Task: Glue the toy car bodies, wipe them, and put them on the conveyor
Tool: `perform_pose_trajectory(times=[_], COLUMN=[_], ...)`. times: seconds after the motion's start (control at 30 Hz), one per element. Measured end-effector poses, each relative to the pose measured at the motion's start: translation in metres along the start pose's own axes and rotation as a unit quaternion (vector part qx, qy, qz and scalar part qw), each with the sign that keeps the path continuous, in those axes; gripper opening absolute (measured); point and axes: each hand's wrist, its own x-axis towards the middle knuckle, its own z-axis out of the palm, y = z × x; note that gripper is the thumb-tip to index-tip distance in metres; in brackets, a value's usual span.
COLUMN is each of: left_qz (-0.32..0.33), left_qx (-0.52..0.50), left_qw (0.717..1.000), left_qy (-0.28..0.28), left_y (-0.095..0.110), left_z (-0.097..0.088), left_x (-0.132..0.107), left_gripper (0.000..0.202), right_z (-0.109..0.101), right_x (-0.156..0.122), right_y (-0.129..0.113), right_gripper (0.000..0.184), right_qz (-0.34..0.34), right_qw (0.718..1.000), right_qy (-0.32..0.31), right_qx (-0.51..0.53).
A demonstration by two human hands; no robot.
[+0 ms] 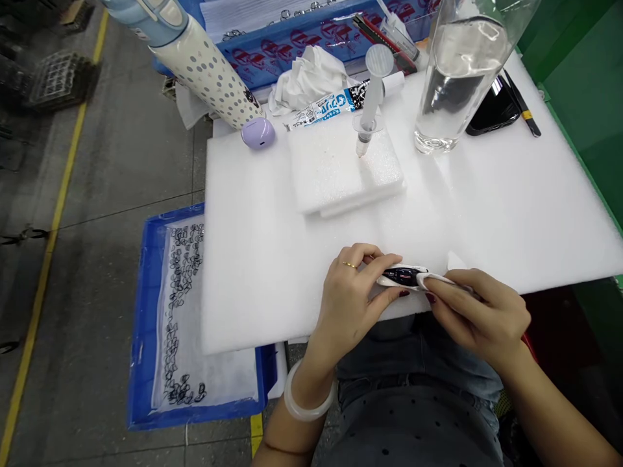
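At the near edge of the white foam pad (272, 259) that covers the counter, a small white part with a dark glossy face (403, 277) is held between both hands. The left hand (353, 301) is closed around the part's left end, thumb beneath and fingers curled over the top, so that the part is steadied just above the pad. The right hand (474, 311) is pinched on a small white wipe (440, 279), which is pressed against the part's right end; its fingers are narrow, closed on the wipe. The part is kept low over the pad, apparently so that the soft surface protects it.

Farther back on the pad, a syringe (370, 107) is stood upright, tip down, in a smaller foam block (335, 175), which keeps its tip off the work surface. Behind the block, a labelled tube (331, 107) is laid flat. To the right of the block, a clear glass bottle (455, 78) is stood. Left of the pad and below its level, a blue tray (146, 324) holding many small dark rings is placed within the left hand's reach.
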Motion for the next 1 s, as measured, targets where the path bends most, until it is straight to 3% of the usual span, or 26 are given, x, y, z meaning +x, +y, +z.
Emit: perform_pose_trajectory(times=[0.07,0.23,0.37,0.53,0.67,0.8,0.87,1.0], left_qz=[0.002,0.007,0.015,0.006,0.021,0.009,0.005,0.001], left_qx=[-0.002,0.0,0.005,0.008,0.012,0.013,0.018,0.023], left_qw=[1.0,1.0,1.0,1.0,1.0,0.999,0.999,1.0], left_qy=[-0.005,0.005,0.014,0.013,0.014,0.028,0.027,0.019], left_y=[-0.001,-0.002,-0.002,-0.002,-0.002,0.0,0.001,0.002], left_z=[-0.001,0.001,0.002,0.002,0.003,0.005,0.005,0.003], left_x=[-0.001,-0.001,-0.002,-0.001,0.0,0.001,0.001,0.002], left_gripper=[0.032,0.033,0.033,0.029,0.031,0.036,0.037,0.037], right_z=[0.003,0.0,0.0,0.005,-0.016,-0.037,-0.035,-0.011], right_x=[0.005,0.021,0.019,0.008,0.019,0.039,0.041,0.031], right_y=[-0.002,0.002,0.0,-0.014,0.002,0.023,0.021,0.004], right_gripper=[0.022,0.013,0.017,0.016,0.02,0.022,0.023,0.022], right_qz=[0.001,0.095,0.032,-0.013,-0.039,0.019,0.002,-0.027], right_qw=[0.999,0.992,0.998,1.0,0.996,0.993,0.991,0.997], right_qy=[-0.009,-0.004,0.032,-0.015,-0.068,-0.026,-0.036,-0.041], right_qx=[-0.032,-0.087,-0.053,-0.019,0.047,-0.114,-0.13,-0.067])
